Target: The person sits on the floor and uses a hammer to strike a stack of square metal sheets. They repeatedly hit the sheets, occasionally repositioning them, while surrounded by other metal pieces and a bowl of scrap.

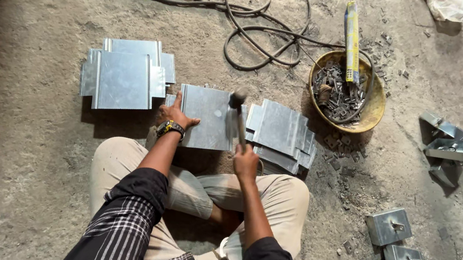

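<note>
- The concrete floor (pixel 25 179) is rough and dusty, and the person sits on it with legs folded.
- Black cables (pixel 246 23) loop across the floor at the top.
- A stack of metal sheets (pixel 124 76) lies to the left, apart from the hands.
- A second pile of sheets (pixel 282 134) lies fanned out just right of the hammer.
- The metal sheet (pixel 206 117) being worked lies flat in front of the knees, between the two stacks.
- A yellow bowl (pixel 375 105) of small metal scraps sits upper right, with a long yellow packet (pixel 352 38) leaning in it.
- Folded metal brackets (pixel 390 226) lie scattered at the right and lower right.
- The left hand (pixel 175 115), a watch at its wrist, presses open and flat on the left edge of the metal sheet.
- The right hand (pixel 245 162) is closed around the handle of the hammer (pixel 238 119), whose dark head is over the sheet's right part; whether it touches cannot be told.
</note>
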